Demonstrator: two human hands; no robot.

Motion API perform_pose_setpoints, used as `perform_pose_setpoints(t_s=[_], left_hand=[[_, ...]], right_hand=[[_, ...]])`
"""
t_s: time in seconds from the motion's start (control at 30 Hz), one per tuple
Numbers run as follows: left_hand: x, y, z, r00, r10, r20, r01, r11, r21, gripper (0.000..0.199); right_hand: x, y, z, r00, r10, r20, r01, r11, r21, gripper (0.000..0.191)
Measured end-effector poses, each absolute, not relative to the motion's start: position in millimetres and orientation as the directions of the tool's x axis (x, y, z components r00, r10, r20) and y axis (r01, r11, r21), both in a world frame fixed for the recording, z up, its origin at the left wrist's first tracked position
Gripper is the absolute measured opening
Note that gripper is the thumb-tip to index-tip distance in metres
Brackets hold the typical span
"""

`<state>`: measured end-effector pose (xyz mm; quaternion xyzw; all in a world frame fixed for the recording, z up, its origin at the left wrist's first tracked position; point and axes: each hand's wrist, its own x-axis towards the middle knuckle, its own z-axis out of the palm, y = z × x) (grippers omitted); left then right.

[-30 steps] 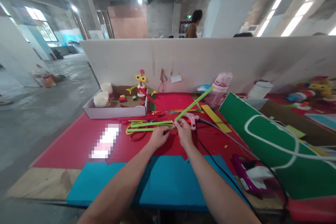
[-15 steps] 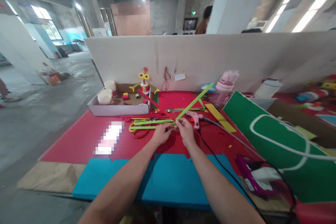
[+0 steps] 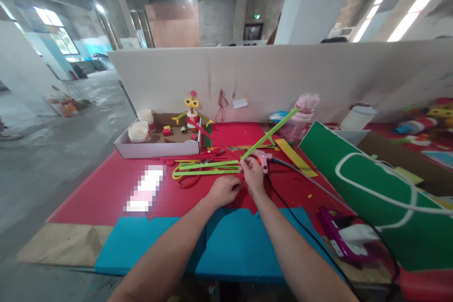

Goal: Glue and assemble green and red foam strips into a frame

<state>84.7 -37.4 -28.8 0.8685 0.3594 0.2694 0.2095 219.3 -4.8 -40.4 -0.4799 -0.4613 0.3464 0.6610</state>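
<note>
My right hand (image 3: pixel 254 175) pinches the end of a long light-green strip (image 3: pixel 271 133), which slants up and away to the right. Just left and nearer to me is my left hand (image 3: pixel 225 190), its fingers curled together; whether anything is between the fingertips is hidden. More light-green strips (image 3: pixel 208 165) lie flat to the left of my right fingers, across scissors (image 3: pixel 187 181) with yellow and red handles. Right beside my right hand rests a pink hot glue gun (image 3: pixel 264 159).
At the back left stands a white box (image 3: pixel 159 150) with cups and a yellow-eyed figure (image 3: pixel 192 115). A pink bottle (image 3: pixel 302 115), a yellow strip (image 3: pixel 296 158), a green board (image 3: pixel 354 198) and a purple power strip (image 3: pixel 345 238) are on the right. Blue sheets (image 3: pixel 247 240) cover the front edge.
My left hand has dropped toward me, away from the strips' end. My right hand stays on the green strip, whose far end now reaches farther right and higher.
</note>
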Motion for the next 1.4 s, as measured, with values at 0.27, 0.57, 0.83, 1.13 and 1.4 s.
perform_pose_setpoints(t_s=[0.27,0.57,0.83,1.13,1.4], left_hand=[[14,4,9,0.072,0.91,0.408,0.842,-0.275,0.463,0.021],[-6,31,16,0.12,0.945,0.304,0.972,-0.174,0.156,0.026],[9,41,14,0.143,0.957,0.251,0.989,-0.146,-0.007,0.033],[15,16,12,0.038,0.925,0.378,0.939,-0.162,0.303,0.024],[60,-4,-18,0.177,0.927,0.33,0.272,-0.369,0.889,0.029]], right_hand=[[221,0,-46,0.356,0.896,0.265,-0.047,0.301,-0.953,0.028],[217,0,-46,0.329,0.899,0.289,-0.04,0.319,-0.947,0.028],[216,0,-45,0.323,0.907,0.271,-0.049,0.302,-0.952,0.027],[214,0,-42,0.319,0.917,0.238,-0.121,0.289,-0.95,0.028],[198,-9,-36,0.088,0.982,0.167,-0.3,0.186,-0.936,0.033]])
